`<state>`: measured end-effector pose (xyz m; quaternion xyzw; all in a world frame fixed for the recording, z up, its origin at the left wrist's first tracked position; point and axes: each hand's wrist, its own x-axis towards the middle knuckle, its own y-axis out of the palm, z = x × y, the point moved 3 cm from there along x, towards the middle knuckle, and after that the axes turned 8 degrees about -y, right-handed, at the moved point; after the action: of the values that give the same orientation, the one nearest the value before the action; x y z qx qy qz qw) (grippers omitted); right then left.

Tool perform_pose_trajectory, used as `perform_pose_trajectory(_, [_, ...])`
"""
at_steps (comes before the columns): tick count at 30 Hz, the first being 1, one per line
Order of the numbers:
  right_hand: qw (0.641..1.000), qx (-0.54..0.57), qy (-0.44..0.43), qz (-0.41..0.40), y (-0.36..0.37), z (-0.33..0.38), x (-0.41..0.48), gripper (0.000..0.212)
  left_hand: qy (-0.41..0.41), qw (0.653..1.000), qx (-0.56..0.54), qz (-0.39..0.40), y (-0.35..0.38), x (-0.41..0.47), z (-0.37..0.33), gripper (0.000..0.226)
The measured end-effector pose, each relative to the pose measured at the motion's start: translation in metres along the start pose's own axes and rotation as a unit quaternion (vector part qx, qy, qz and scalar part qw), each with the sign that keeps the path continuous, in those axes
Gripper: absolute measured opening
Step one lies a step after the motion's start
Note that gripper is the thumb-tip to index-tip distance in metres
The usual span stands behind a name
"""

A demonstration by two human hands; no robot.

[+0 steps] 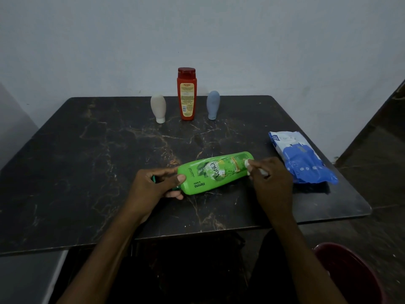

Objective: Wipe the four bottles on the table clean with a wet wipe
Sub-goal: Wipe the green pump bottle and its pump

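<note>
A green bottle (213, 173) is held sideways just above the dark marble table (98, 163). My left hand (155, 185) grips its cap end. My right hand (270, 178) pinches a bunched white wet wipe (248, 164) against the bottle's far end. At the back of the table stand three more bottles: a beige one (158, 108) on its white cap, a tall red one (186, 94) in the middle, and a grey-blue one (213, 104) to its right.
A blue and white pack of wet wipes (300, 157) lies at the table's right edge, close to my right hand. A dark red bin (350, 275) stands on the floor at the lower right. A pale wall rises behind the table.
</note>
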<state>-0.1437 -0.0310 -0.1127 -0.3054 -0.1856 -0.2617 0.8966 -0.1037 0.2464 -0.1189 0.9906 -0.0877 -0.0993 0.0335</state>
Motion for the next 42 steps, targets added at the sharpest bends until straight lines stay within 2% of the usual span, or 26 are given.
perform_pose_trajectory(4, [0.998, -0.002, -0.045, 0.046, 0.036, 0.038, -0.025, 0.009, 0.011, 1.0, 0.007, -0.002, 0.001, 0.0, -0.001, 0.031])
perform_pose_trajectory(7, [0.989, -0.008, -0.126, 0.076, 0.066, 0.071, -0.051, 0.015, 0.02, 1.0, 0.02, -0.008, 0.0, -0.001, 0.0, 0.031])
perform_pose_trajectory(11, [0.979, 0.015, -0.188, 0.08, 0.082, 0.089, -0.065, 0.016, 0.023, 0.999, 0.035, -0.008, -0.002, 0.001, 0.002, 0.032])
perform_pose_trajectory(19, [0.976, 0.02, -0.197, 0.089, 0.065, 0.069, -0.055, 0.017, 0.036, 0.998, 0.051, 0.005, 0.001, -0.002, 0.001, 0.028])
perform_pose_trajectory(23, [0.995, -0.004, -0.076, 0.066, 0.043, 0.038, -0.031, 0.01, 0.034, 0.998, 0.055, 0.006, 0.0, -0.001, 0.003, 0.023])
perform_pose_trajectory(26, [0.996, -0.038, -0.07, 0.027, 0.024, 0.025, -0.017, 0.016, 0.031, 0.998, 0.055, 0.009, -0.001, 0.0, 0.004, 0.024])
perform_pose_trajectory(29, [0.997, -0.048, -0.055, 0.024, 0.022, 0.032, -0.016, 0.021, 0.023, 0.998, 0.048, 0.028, -0.002, 0.0, 0.004, 0.03])
perform_pose_trajectory(33, [0.988, -0.027, -0.12, 0.094, 0.048, 0.068, -0.037, 0.026, 0.026, 0.997, 0.05, 0.046, -0.004, -0.002, 0.002, 0.035])
perform_pose_trajectory(37, [0.972, -0.002, -0.195, 0.135, 0.072, 0.089, -0.054, 0.023, 0.045, 0.996, 0.06, 0.044, -0.002, -0.004, 0.0, 0.028])
perform_pose_trajectory(42, [0.961, -0.034, -0.213, 0.171, 0.078, 0.094, -0.032, 0.024, 0.067, 0.991, 0.103, 0.05, -0.002, -0.007, -0.003, 0.025])
